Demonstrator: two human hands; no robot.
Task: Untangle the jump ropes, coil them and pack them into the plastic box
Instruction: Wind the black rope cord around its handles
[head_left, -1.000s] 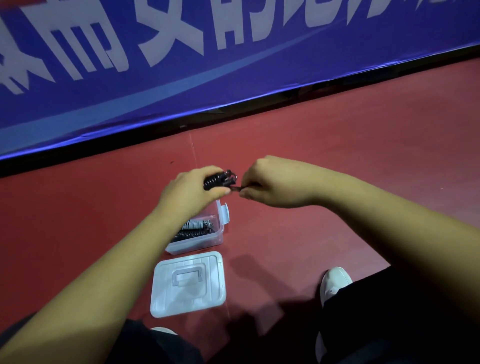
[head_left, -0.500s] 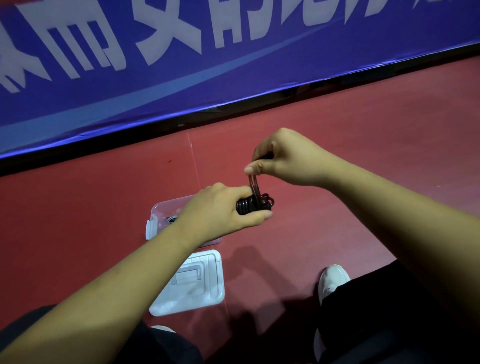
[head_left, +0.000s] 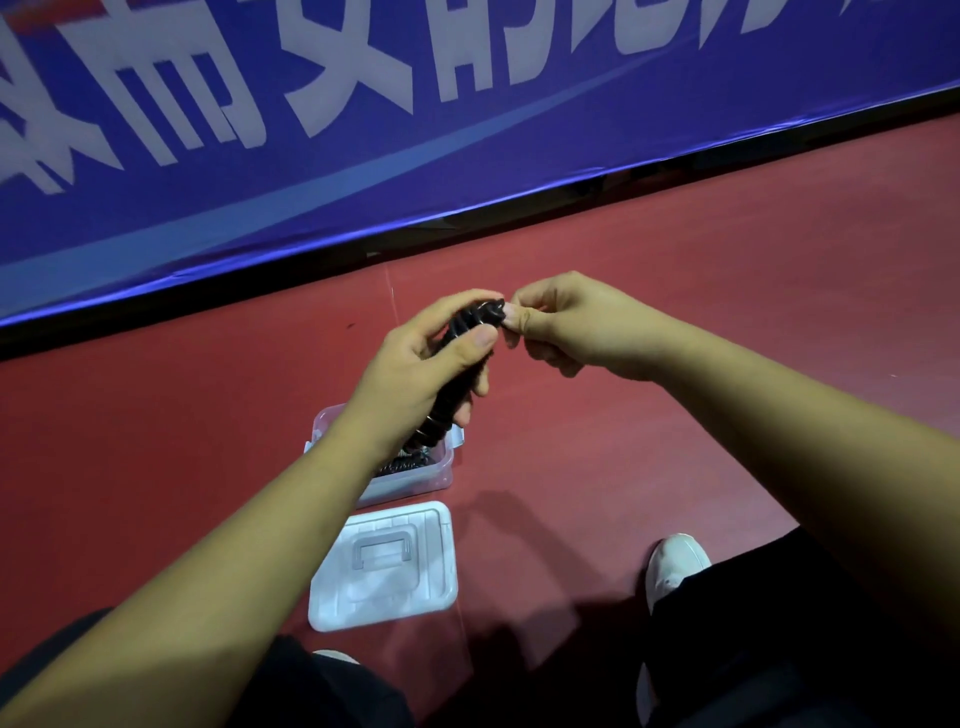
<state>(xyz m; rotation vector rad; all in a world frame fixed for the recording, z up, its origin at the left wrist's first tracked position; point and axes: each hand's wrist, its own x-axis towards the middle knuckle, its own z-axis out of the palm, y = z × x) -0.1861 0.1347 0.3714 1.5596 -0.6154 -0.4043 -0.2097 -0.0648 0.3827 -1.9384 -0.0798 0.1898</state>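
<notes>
My left hand (head_left: 415, 364) grips a black coiled jump rope (head_left: 460, 358), a tight bundle running from my fingertips down past my palm. My right hand (head_left: 566, 325) pinches the top end of that bundle with thumb and fingers. Both hands hover above the red floor. Below my left forearm stands the clear plastic box (head_left: 415, 480), partly hidden by the arm, with dark coiled rope (head_left: 402, 462) lying inside.
The box's white lid (head_left: 384, 566) lies flat on the floor just in front of the box. A blue banner (head_left: 467, 130) with white characters lines the far wall. My white shoe (head_left: 675, 564) and dark trouser legs sit at the bottom right.
The bundle has turned from lying across my left fist to standing nearly upright. My right hand came down from above and now pinches the bundle's top end. The box shows more.
</notes>
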